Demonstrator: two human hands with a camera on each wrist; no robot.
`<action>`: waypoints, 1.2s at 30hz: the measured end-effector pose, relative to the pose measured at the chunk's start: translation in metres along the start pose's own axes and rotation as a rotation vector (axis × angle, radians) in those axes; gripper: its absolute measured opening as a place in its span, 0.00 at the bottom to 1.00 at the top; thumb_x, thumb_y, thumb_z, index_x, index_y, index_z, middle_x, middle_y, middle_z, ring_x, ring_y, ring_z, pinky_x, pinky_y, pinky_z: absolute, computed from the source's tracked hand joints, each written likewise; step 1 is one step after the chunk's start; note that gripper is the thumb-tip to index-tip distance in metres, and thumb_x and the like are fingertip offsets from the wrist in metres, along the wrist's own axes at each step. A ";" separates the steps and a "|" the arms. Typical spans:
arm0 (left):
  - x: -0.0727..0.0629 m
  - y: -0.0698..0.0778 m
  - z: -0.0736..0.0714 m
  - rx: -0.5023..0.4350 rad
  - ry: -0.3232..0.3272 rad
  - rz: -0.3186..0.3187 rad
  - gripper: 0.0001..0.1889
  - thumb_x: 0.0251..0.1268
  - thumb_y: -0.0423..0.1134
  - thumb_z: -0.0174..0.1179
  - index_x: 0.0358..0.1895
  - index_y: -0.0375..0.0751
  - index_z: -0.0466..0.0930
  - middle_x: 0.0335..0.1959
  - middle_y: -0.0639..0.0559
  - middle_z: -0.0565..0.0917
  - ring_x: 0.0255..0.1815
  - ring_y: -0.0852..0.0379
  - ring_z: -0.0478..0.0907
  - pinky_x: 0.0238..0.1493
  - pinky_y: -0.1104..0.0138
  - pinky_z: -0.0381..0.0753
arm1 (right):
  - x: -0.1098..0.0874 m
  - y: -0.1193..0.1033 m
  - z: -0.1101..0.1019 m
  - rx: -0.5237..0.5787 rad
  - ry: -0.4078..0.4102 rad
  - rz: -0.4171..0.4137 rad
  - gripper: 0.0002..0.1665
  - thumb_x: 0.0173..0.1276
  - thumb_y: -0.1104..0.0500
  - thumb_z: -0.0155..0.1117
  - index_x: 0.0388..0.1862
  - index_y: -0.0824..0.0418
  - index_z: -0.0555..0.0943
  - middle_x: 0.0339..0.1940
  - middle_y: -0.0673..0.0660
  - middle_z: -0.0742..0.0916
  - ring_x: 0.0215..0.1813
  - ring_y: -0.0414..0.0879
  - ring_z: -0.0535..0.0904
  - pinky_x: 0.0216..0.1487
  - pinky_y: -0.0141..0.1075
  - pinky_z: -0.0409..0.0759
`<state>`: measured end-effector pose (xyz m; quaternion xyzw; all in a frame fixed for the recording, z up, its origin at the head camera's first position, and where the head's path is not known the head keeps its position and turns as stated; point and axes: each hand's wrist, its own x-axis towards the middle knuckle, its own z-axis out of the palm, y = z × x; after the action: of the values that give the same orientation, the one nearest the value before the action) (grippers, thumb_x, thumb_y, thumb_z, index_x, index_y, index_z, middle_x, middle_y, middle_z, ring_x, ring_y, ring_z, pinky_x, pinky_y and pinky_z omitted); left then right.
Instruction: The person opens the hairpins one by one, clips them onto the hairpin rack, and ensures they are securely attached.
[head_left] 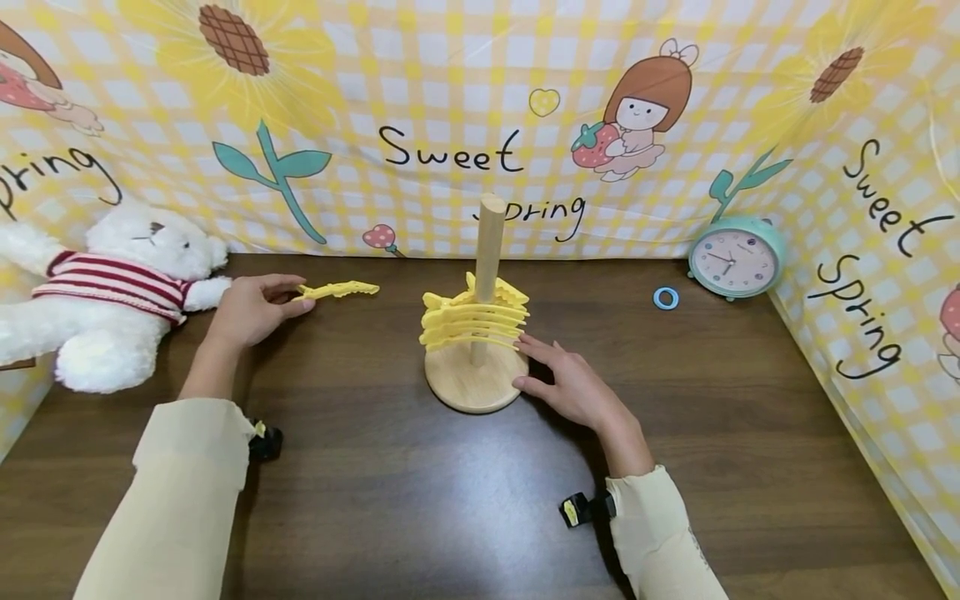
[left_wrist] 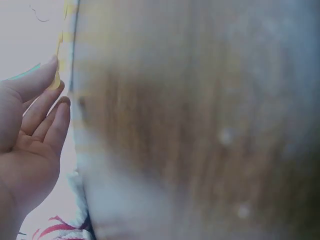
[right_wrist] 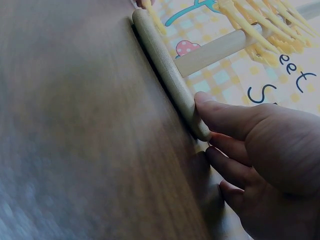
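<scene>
My left hand pinches one end of a thin yellow plastic piece with a wavy edge, held between thumb and fingertips near the teddy bear's paw. In the left wrist view the yellow piece shows edge-on at the thumb tip. A wooden stand with a round base and upright post is in the middle of the table. Several similar yellow pieces are stacked around its post, above the base. My right hand holds the base's right rim, with the thumb on its edge.
A white teddy bear in a striped shirt lies at the left. A small blue ring and a mint alarm clock are at the back right. A yellow checked cloth hangs behind the wooden table.
</scene>
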<state>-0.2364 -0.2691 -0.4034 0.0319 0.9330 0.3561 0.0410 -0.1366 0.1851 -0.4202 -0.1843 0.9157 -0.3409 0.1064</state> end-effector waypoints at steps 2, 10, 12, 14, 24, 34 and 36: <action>-0.003 0.004 -0.001 -0.016 0.013 0.005 0.29 0.69 0.50 0.67 0.65 0.32 0.77 0.62 0.30 0.79 0.64 0.35 0.75 0.61 0.44 0.74 | 0.000 0.000 0.000 -0.002 -0.001 0.002 0.35 0.75 0.48 0.64 0.76 0.59 0.70 0.79 0.52 0.67 0.79 0.67 0.54 0.77 0.59 0.53; -0.022 0.025 -0.002 -0.050 0.059 0.031 0.29 0.69 0.51 0.67 0.63 0.33 0.79 0.59 0.33 0.82 0.60 0.40 0.79 0.54 0.63 0.80 | 0.000 -0.002 -0.001 -0.003 -0.005 0.013 0.35 0.75 0.48 0.64 0.76 0.58 0.70 0.79 0.51 0.67 0.79 0.67 0.54 0.76 0.60 0.54; -0.027 0.030 -0.002 -0.045 0.077 0.038 0.28 0.68 0.51 0.67 0.63 0.34 0.80 0.58 0.34 0.83 0.59 0.40 0.80 0.49 0.73 0.78 | 0.000 -0.002 -0.001 -0.003 -0.003 0.010 0.35 0.75 0.48 0.64 0.76 0.58 0.70 0.79 0.51 0.67 0.79 0.67 0.54 0.77 0.59 0.53; -0.032 0.034 -0.003 -0.053 0.099 0.041 0.28 0.68 0.51 0.68 0.62 0.34 0.81 0.57 0.35 0.83 0.57 0.43 0.81 0.43 0.81 0.74 | 0.001 -0.002 -0.001 -0.004 -0.001 0.005 0.35 0.75 0.48 0.64 0.76 0.58 0.70 0.79 0.52 0.67 0.79 0.67 0.54 0.77 0.60 0.53; -0.049 0.064 0.001 -0.114 0.159 0.125 0.27 0.66 0.49 0.69 0.62 0.37 0.82 0.56 0.37 0.84 0.54 0.49 0.84 0.42 0.83 0.76 | 0.000 0.000 0.000 -0.007 0.009 -0.010 0.34 0.75 0.49 0.64 0.76 0.59 0.70 0.79 0.53 0.68 0.79 0.66 0.55 0.77 0.59 0.53; -0.070 0.095 0.004 -0.139 0.250 0.243 0.22 0.63 0.45 0.73 0.58 0.39 0.86 0.48 0.40 0.87 0.40 0.78 0.78 0.42 0.84 0.76 | 0.000 0.000 0.001 -0.002 0.012 -0.009 0.34 0.75 0.49 0.65 0.76 0.59 0.70 0.79 0.53 0.68 0.79 0.66 0.54 0.77 0.59 0.53; -0.074 0.099 0.004 -0.168 0.271 0.259 0.21 0.62 0.42 0.74 0.56 0.38 0.86 0.46 0.40 0.87 0.40 0.76 0.79 0.43 0.83 0.76 | 0.000 0.000 0.001 -0.002 0.011 -0.011 0.34 0.75 0.49 0.65 0.76 0.59 0.70 0.79 0.53 0.68 0.79 0.66 0.54 0.77 0.59 0.52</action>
<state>-0.1593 -0.1994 -0.3360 0.0998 0.8851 0.4360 -0.1285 -0.1364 0.1845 -0.4208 -0.1873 0.9157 -0.3414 0.0992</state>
